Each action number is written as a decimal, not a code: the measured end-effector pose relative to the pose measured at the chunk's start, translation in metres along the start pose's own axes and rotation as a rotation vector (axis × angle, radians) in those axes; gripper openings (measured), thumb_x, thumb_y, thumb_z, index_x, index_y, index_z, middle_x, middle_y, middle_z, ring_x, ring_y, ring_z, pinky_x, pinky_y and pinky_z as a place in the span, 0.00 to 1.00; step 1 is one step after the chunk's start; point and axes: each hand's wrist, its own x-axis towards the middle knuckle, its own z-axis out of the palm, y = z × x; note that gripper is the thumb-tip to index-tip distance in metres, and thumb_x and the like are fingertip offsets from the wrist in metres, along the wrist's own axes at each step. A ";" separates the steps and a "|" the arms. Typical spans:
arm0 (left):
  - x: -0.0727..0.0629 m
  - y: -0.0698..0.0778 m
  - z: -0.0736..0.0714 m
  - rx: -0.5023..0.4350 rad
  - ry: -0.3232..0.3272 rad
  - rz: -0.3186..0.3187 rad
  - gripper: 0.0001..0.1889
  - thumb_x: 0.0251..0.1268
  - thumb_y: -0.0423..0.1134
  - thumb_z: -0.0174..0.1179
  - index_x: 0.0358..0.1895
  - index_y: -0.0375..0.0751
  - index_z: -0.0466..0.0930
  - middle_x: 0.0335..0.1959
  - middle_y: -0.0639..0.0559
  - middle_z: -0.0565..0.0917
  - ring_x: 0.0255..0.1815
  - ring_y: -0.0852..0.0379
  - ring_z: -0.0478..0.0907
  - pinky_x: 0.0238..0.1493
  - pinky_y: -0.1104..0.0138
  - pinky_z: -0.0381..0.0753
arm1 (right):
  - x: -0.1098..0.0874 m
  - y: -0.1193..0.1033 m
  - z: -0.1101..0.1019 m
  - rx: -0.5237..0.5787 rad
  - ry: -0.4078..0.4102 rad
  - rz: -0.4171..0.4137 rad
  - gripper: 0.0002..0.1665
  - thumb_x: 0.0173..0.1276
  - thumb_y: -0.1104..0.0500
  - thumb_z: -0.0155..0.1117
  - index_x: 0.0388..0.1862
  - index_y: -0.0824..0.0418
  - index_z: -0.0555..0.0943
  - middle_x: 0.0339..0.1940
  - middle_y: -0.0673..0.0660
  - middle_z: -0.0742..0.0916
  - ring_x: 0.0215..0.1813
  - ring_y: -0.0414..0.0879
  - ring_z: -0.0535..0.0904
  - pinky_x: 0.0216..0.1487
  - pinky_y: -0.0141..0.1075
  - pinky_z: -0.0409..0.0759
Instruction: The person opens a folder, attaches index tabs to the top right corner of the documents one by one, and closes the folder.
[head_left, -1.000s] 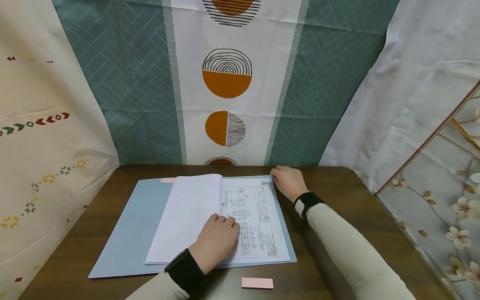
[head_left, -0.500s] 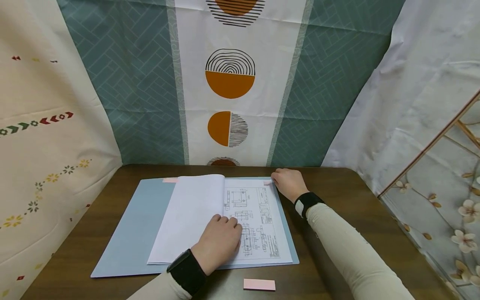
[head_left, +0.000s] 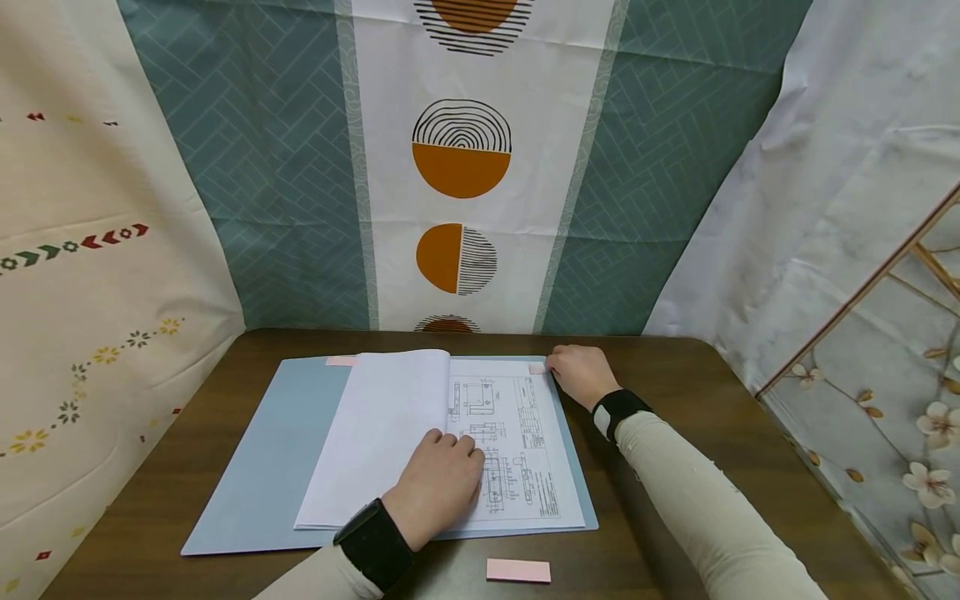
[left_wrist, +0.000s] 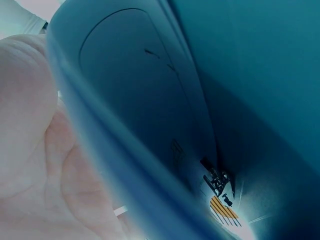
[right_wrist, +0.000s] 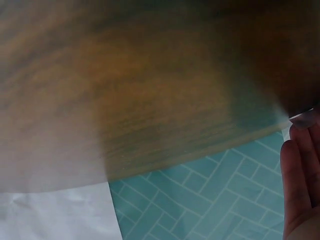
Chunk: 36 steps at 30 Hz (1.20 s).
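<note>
A light blue folder lies spread on the table, holding a stack of white pages. The right page carries a technical drawing, with a small pink sticky note near its top right corner. My left hand rests on the pages near their fold, fingers slightly bent. In the left wrist view its palm is beside the folder's blue cover. At the page's top right corner is my right hand, fingertips touching the edge. A pale edge shows by its fingers; whether they pinch it is unclear.
A pink sticky-note pad lies on the brown table in front of the folder. Another pink strip shows at the upper left of the pages. Patterned curtain cloth hangs behind and at both sides.
My right hand has shifted slightly down and right, uncovering the pink sticky note, which looked curled and greyish a second ago and now lies flat. My left hand stays put.
</note>
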 end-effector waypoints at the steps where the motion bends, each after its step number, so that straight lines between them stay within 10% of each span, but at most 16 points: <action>1: 0.000 0.000 0.000 0.001 0.002 0.000 0.14 0.73 0.46 0.73 0.51 0.40 0.93 0.44 0.47 0.91 0.44 0.47 0.88 0.53 0.51 0.83 | 0.000 0.000 0.001 0.001 -0.003 -0.001 0.07 0.73 0.64 0.79 0.45 0.54 0.96 0.37 0.52 0.91 0.34 0.46 0.85 0.41 0.41 0.88; 15: -0.002 -0.001 -0.006 0.017 -0.018 0.020 0.14 0.76 0.46 0.69 0.51 0.39 0.92 0.44 0.46 0.90 0.44 0.47 0.87 0.52 0.51 0.82 | -0.003 0.003 0.000 0.116 -0.035 0.006 0.08 0.72 0.64 0.79 0.48 0.56 0.96 0.40 0.52 0.90 0.37 0.46 0.83 0.48 0.42 0.88; 21: 0.009 -0.006 -0.024 0.041 -0.170 0.082 0.15 0.73 0.48 0.71 0.53 0.43 0.93 0.45 0.48 0.91 0.40 0.51 0.86 0.50 0.55 0.84 | -0.007 0.006 -0.001 0.138 -0.057 0.019 0.09 0.73 0.64 0.78 0.49 0.57 0.96 0.38 0.50 0.88 0.34 0.44 0.80 0.45 0.40 0.86; 28: 0.044 -0.005 -0.042 0.071 -0.229 0.134 0.16 0.75 0.49 0.71 0.58 0.47 0.92 0.50 0.51 0.92 0.46 0.53 0.88 0.53 0.58 0.86 | -0.013 0.007 -0.002 0.142 -0.067 0.005 0.10 0.73 0.65 0.77 0.51 0.58 0.96 0.37 0.51 0.87 0.33 0.44 0.79 0.43 0.39 0.85; 36: 0.094 -0.001 -0.012 0.111 -0.189 0.088 0.28 0.80 0.53 0.66 0.76 0.47 0.80 0.73 0.52 0.82 0.70 0.52 0.82 0.65 0.54 0.83 | -0.015 0.007 -0.001 0.135 -0.039 -0.012 0.10 0.74 0.64 0.76 0.51 0.57 0.96 0.34 0.49 0.85 0.32 0.43 0.77 0.39 0.37 0.82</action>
